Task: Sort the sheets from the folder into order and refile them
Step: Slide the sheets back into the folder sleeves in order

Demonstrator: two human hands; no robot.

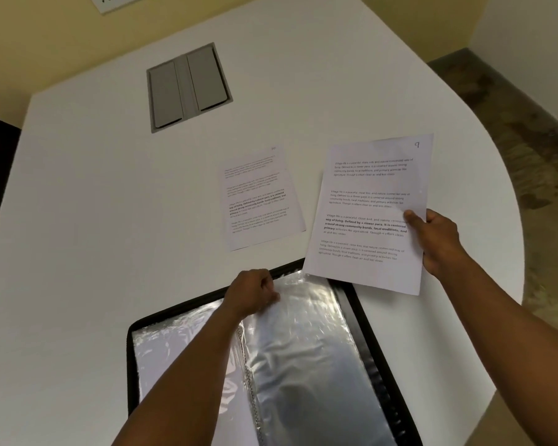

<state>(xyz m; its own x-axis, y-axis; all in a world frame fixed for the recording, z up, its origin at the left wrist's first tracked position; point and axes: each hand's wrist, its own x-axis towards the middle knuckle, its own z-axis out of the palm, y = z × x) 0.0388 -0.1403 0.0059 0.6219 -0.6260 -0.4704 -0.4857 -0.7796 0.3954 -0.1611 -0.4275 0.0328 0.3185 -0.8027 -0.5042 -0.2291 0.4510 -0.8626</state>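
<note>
I read step as refiling. Right hand (pixel 438 243) pinches sheet 9 (pixel 368 217) above folder (pixel 360 304); left hand (pixel 252 292) fingers clamp sleeve (pixel 303 333) top. Sheet 10 (pixel 261 197) lies beyond left fingertips. Next, I judge: open sleeve mouth, feed sheet in.

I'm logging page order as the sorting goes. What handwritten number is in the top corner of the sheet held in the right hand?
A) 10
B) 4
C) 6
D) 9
D: the sheet pinched at its edge by the right hand bears a handwritten 9 in its top right corner; the sheet lying on the table appears marked 10.
</note>
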